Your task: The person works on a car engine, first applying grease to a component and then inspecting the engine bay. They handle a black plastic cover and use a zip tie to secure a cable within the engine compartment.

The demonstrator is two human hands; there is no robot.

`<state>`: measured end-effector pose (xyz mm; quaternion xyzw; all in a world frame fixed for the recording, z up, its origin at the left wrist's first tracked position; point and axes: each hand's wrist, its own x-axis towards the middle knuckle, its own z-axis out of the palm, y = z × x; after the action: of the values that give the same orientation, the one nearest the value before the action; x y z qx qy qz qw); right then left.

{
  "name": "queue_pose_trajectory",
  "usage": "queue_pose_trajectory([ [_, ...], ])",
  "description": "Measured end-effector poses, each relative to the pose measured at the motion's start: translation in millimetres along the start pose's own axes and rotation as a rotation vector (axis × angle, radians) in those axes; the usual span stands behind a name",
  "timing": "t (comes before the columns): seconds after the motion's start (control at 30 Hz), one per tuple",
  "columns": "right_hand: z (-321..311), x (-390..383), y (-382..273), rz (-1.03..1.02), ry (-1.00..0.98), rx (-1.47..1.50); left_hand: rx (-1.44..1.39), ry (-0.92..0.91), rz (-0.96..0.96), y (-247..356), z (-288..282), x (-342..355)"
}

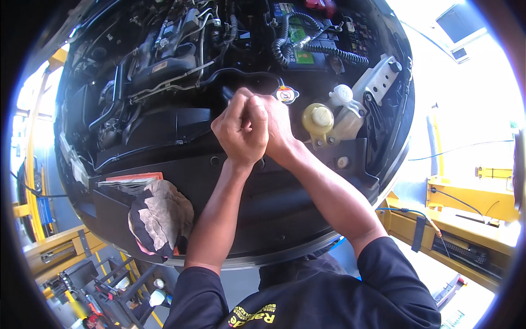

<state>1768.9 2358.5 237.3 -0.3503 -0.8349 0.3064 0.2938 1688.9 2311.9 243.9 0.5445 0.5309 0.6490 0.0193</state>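
Both hands are pressed together over the front of an open engine bay. My left hand (241,131) is curled into a closed grip with its thumb side up. My right hand (275,122) sits close against it, its fingers closed and mostly hidden behind the left. What they hold, if anything, is out of sight; a dark shape (228,94) shows just past the fingers. A radiator cap (285,95) with a bright label lies just right of the hands. Farther right stands a yellowish fluid reservoir (319,120) with a round cap.
A crumpled grey-brown rag (164,214) and a pleated air filter (131,183) lie on the black front panel (274,219), left of my forearms. A battery (309,41) with a coiled black cable (280,44) is at the back right. Yellow lift arms (466,197) flank the car.
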Motion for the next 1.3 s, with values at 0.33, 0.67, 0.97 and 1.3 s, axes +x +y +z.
queue_pose_trajectory([
  [0.33, -0.5, -1.8, -0.3, 0.007, 0.007, 0.043, 0.013, 0.003, -0.022, 0.1, -0.5, -1.2],
  [0.67, 0.0, 0.1, -0.5, 0.010, -0.022, -0.033, -0.027, 0.008, -0.023, 0.6, -0.7, -0.2],
  [0.97, 0.3, 0.6, -1.1, 0.007, 0.001, -0.010, -0.061, 0.020, -0.025, -0.1, 0.0, -0.6],
  [1.3, 5.8, 0.4, 2.9, -0.010, 0.033, -0.030, -0.066, 0.021, -0.016, -1.1, -1.2, -1.0],
])
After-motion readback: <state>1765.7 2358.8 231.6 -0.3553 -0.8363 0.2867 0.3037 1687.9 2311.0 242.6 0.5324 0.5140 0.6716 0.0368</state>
